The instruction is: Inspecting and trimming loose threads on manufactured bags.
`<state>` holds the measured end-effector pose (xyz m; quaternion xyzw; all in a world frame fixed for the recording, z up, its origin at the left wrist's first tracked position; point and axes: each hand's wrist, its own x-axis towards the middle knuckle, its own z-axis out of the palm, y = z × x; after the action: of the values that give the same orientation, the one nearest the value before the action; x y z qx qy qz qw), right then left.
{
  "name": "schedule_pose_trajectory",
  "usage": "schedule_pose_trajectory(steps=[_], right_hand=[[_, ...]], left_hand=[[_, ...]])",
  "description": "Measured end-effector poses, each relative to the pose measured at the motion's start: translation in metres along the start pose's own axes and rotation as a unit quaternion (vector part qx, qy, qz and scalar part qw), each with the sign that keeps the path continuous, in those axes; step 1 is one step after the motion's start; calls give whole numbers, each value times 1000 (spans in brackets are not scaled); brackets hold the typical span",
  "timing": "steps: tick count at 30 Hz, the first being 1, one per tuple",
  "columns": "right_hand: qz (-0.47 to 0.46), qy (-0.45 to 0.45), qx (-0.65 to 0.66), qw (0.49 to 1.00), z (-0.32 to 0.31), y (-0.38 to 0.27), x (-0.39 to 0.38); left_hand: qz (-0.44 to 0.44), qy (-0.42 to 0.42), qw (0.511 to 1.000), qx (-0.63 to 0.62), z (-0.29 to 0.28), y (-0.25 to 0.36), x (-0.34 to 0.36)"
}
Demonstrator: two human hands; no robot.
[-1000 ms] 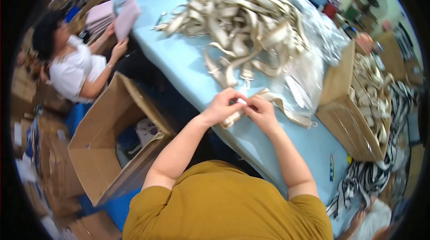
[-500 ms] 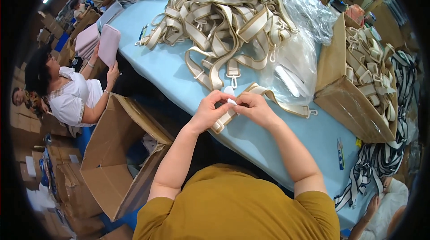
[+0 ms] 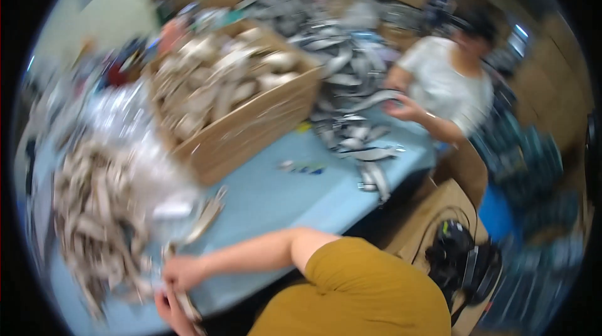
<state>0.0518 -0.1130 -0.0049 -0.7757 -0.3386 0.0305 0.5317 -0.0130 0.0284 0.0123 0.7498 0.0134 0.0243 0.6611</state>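
Note:
The view is smeared by motion. At the lower left, my right hand (image 3: 182,273) is closed on a beige-and-white webbing strap (image 3: 187,306) at the table's near edge. My left hand (image 3: 174,313) is just below it, fingers bent against the same strap; its forearm is out of view. Any small piece between the fingertips is too blurred to make out. A strap end with a pale clip (image 3: 212,210) lies on the table beyond my right hand. Left of my hands spreads a big heap of beige straps (image 3: 100,210).
A cardboard box (image 3: 251,123) full of beige straps stands on the blue table (image 3: 263,204), beside clear plastic bags (image 3: 128,123). Black-and-white straps (image 3: 342,79) pile up farther right, where a person in white (image 3: 448,79) handles one. Black gear (image 3: 461,254) sits in a carton.
My view has swung far to the right, so the hands and strap heap now appear at the left. The box of straps and the person in white have come fully into view.

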Motion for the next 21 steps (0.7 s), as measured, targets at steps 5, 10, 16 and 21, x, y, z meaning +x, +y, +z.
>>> schedule_pose_trajectory(steps=[5,10,16,21], right_hand=[[-8,44,-7,999,-10,25,-13],[8,58,-128,990,-4,12,-17],[-39,117,-145,982,7,28,-11],[-10,182,-104,978,21,28,-9]], left_hand=[[-31,-9,996,84,19,9,3],[1,-20,996,90,22,10,3],[74,18,972,222,17,3,8],[101,-33,989,99,18,20,-5]])
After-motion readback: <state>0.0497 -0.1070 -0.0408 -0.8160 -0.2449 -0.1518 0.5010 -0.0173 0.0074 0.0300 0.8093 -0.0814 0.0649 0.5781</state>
